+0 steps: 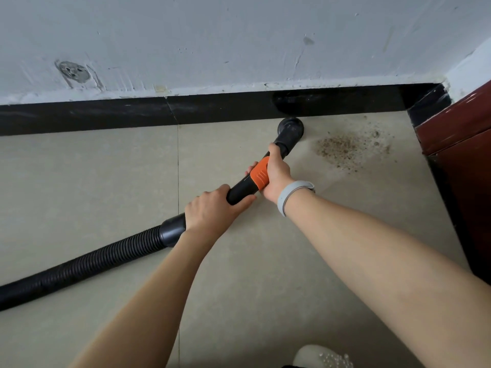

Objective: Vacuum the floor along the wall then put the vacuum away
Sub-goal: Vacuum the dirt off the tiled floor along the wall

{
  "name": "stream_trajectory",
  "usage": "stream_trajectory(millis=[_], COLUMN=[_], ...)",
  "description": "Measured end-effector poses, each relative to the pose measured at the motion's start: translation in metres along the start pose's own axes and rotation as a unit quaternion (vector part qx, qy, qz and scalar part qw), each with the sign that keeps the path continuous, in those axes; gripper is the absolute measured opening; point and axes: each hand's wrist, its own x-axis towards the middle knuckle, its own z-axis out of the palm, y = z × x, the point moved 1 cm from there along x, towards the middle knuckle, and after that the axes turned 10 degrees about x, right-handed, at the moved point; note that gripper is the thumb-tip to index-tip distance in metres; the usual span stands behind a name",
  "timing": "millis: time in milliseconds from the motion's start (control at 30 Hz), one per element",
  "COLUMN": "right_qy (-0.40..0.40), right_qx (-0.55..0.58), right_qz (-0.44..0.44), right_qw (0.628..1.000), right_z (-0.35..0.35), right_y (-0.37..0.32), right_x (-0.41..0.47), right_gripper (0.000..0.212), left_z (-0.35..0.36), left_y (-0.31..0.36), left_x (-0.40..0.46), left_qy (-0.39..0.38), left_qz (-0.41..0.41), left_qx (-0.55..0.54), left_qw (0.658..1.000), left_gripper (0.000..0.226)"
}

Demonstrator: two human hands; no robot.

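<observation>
- Wand (240, 188) is rigid black plastic, looks light enough to steer one-handed, but it's got two hands on it: left hand (212, 209) wrapped around the lower tube just ahead of the cuff, right hand (276, 172) gripping up by the orange collar (260, 173). Good spots imo, since the smooth tube could twist in a loose grip.
- Nozzle (291, 128) is down on the floor (106, 181), right up against the black skirting (106, 112) under the wall (239, 35).
- Ribbed hose (87, 264) trails off to the lower left. It's floppy and will probably drag and tug back, so it needs slack.
- Vacuum body isn't in shot, so no idea how heavy it is to put away.
- Dirt patch (350, 150) sits just right of the nozzle, near the corner, not sucked up yet.
- Dark red cabinet (457, 134) boxes in that corner, so the sweep room gets tight there.
- Shoe (321, 357) at the bottom edge, grey wristband (292, 193) on the right wrist.
</observation>
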Motion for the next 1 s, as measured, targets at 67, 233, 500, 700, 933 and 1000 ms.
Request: stream_trajectory(millis=[67, 233, 500, 700, 933, 1000], right_qy=[-0.01, -0.039, -0.098, -0.07, -0.03, -0.029], right_qx=[-0.007, -0.036, -0.102, -0.128, -0.113, -0.125], right_qz=[0.004, 0.033, 0.064, 0.063, 0.049, 0.041], right_qw=[1.0, 0.998, 0.988, 0.987, 0.992, 0.991], right_z=[0.007, 0.028, 0.073, 0.064, 0.047, 0.042], right_y=[0.003, 0.023, 0.072, 0.092, 0.082, 0.065], right_x=[0.003, 0.006, -0.016, -0.028, -0.048, -0.047], right_gripper=[0.031, 0.036, 0.033, 0.03, 0.032, 0.033], left_z=[0.0, 0.004, 0.009, 0.009, 0.007, 0.002], left_y=[-0.005, -0.029, -0.085, -0.094, -0.083, -0.07], left_x=[0.004, -0.003, -0.031, -0.054, -0.067, -0.057], left_qy=[0.004, 0.025, 0.071, 0.053, 0.038, 0.032], left_qz=[-0.007, -0.045, -0.146, -0.147, -0.124, -0.112], left_qx=[0.002, -0.006, -0.035, -0.052, -0.073, -0.07], left_qw=[1.0, 0.999, 0.986, 0.986, 0.989, 0.991], left_gripper=[0.051, 0.052, 0.049, 0.048, 0.047, 0.048])
